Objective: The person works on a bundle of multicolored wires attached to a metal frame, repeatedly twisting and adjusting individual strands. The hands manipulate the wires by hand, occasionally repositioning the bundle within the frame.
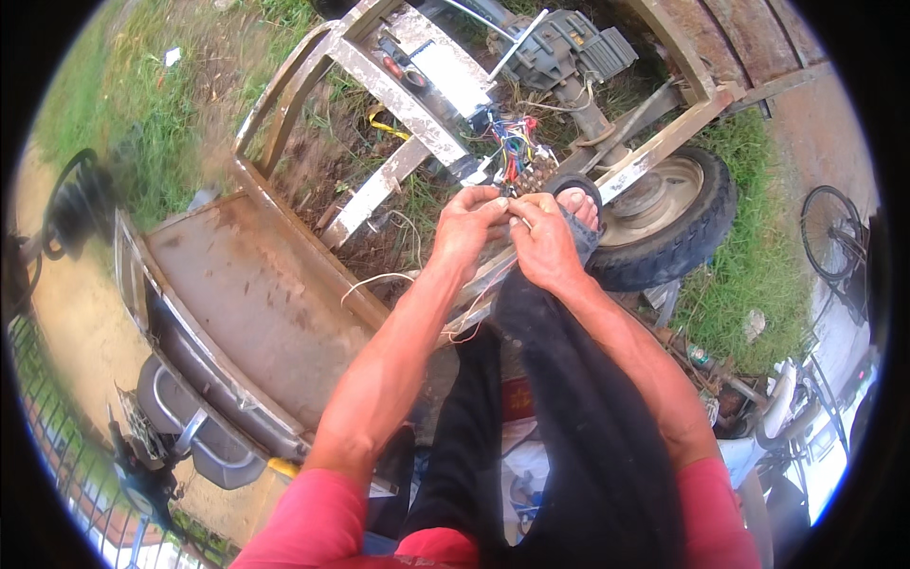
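Observation:
My left hand (464, 230) and my right hand (548, 245) meet fingertip to fingertip in the middle of the view. Both are closed in a pinch on the end of a thin wire, mostly covered by the fingers. Just beyond them lies a tangled bundle of coloured wires (517, 140) with several plugs, leading from a flat silver box (453, 71) on the metal frame (393, 90). Thin pale and reddish wires (483, 284) hang below my hands along a frame bar. Beside my right hand rests my sandalled foot (580, 209).
A wheel with a black tyre (713, 213) stands at right, below a grey motor and axle (573, 49). On the left is a rusty metal floor panel (256, 284). A red-handled tool (392, 66) lies near the box. A bicycle (834, 232) stands far right.

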The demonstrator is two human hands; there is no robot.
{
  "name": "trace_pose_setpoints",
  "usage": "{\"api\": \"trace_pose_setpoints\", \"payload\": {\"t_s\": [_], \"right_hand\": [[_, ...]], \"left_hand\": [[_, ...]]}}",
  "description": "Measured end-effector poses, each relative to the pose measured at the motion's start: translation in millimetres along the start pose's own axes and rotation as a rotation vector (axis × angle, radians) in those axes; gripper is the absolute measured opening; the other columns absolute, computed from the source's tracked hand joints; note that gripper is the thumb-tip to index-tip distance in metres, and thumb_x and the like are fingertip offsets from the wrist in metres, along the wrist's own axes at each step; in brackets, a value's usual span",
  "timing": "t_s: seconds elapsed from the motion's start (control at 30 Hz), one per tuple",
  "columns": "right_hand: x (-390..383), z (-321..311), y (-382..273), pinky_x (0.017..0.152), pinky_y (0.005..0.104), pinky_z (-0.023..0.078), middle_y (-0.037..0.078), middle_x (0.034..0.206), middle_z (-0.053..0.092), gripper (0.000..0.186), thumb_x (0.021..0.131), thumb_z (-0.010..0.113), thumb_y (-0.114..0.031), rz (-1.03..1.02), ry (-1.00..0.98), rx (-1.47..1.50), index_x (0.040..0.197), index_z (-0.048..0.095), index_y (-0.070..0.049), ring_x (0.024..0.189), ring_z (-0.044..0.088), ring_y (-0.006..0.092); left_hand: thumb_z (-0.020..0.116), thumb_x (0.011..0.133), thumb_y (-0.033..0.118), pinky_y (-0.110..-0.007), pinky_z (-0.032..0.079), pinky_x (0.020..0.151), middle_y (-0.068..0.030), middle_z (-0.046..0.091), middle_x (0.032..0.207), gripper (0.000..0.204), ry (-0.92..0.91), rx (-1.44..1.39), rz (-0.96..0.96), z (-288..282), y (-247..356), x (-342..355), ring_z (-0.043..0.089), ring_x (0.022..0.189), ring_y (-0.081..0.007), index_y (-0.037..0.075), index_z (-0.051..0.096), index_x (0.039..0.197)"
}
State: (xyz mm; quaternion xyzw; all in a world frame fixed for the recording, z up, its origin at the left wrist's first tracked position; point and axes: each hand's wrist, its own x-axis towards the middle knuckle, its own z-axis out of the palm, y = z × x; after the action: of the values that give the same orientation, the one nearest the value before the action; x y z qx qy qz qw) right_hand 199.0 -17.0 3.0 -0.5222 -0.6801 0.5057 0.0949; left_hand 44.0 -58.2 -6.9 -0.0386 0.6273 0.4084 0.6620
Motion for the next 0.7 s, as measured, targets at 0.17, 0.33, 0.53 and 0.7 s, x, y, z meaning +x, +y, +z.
{"api": "trace_pose_setpoints", "payload": {"t_s": [0.17, 0.33, 0.53, 0.7], "right_hand": [[0.2, -4.0, 4.9, 0.103, 0.0468, 0.053, 0.022, 0.127, 0.069, 0.037, 0.096, 0.060, -0.006, -0.008, -0.074, 0.015, 0.131, 0.073, -0.003, 0.118, 0.067, 0.0402], [4.5, -8.9, -4.9, 0.103, 0.0487, 0.053, 0.024, 0.124, 0.070, 0.036, 0.095, 0.059, -0.005, -0.046, -0.152, 0.023, 0.128, 0.073, -0.001, 0.117, 0.067, 0.0416], [7.5, -9.2, -9.7, 0.095, 0.0427, 0.056, 0.020, 0.114, 0.076, 0.032, 0.096, 0.064, -0.012, 0.122, -0.131, 0.126, 0.124, 0.073, 0.000, 0.104, 0.073, 0.0338], [24.5, 1.3, -2.1, 0.088, 0.0359, 0.056, 0.016, 0.102, 0.079, 0.032, 0.097, 0.070, -0.022, 0.343, 0.080, 0.269, 0.116, 0.076, 0.003, 0.096, 0.074, 0.0238]], "left_hand": [[0.071, 0.104, 0.015, -0.037, 0.059, 0.084, -0.0067, 0.073, 0.109, 0.022, 0.002, -0.135, -0.055, -2.1, -11.9, 5.8, 0.072, 0.097, -0.0192, 0.007, 0.065, 0.123], [0.068, 0.105, 0.016, -0.036, 0.057, 0.084, -0.0050, 0.074, 0.109, 0.018, 0.007, -0.154, -0.070, -3.6, -15.3, 11.6, 0.071, 0.099, -0.0185, 0.008, 0.066, 0.120], [0.067, 0.105, 0.018, -0.035, 0.055, 0.087, -0.0041, 0.075, 0.106, 0.010, 0.013, -0.163, -0.038, -3.5, -11.9, 9.9, 0.071, 0.099, -0.0167, 0.009, 0.068, 0.111], [0.065, 0.106, 0.019, -0.032, 0.054, 0.087, -0.0028, 0.074, 0.100, 0.010, -0.076, -0.110, -0.040, -5.2, -10.0, 9.6, 0.069, 0.093, -0.0141, 0.009, 0.068, 0.107]]}}
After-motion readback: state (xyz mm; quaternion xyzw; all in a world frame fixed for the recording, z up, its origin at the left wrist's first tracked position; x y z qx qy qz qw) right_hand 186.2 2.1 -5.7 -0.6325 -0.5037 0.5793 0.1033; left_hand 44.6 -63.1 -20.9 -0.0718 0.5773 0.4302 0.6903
